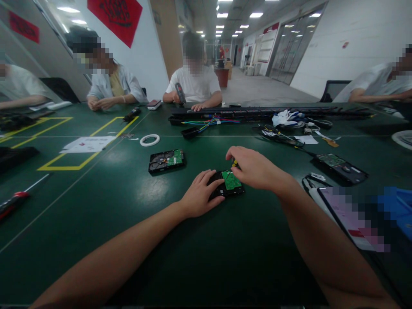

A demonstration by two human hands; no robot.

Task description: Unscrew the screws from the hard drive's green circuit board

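A hard drive [232, 181] lies on the green table with its green circuit board facing up. My left hand [201, 193] holds it down, fingers over its left part and thumb along the near edge. Above the board, my right hand [254, 167] is closed around a small screwdriver [235, 163] with a yellow handle. Its shaft points down toward the board; I cannot tell whether the tip sits in a screw. To the left rests a second hard drive [166, 162], also board side up.
A white ring [149, 140], paper sheets [88, 144] and a red-black screwdriver [14, 205] lie leftward. Rightward are another drive [341, 167], a tablet-like device [347, 219] and a blue container [399, 208]. Cables and gloves [286, 118] lie beyond; a co-worker [195, 81] sits opposite.
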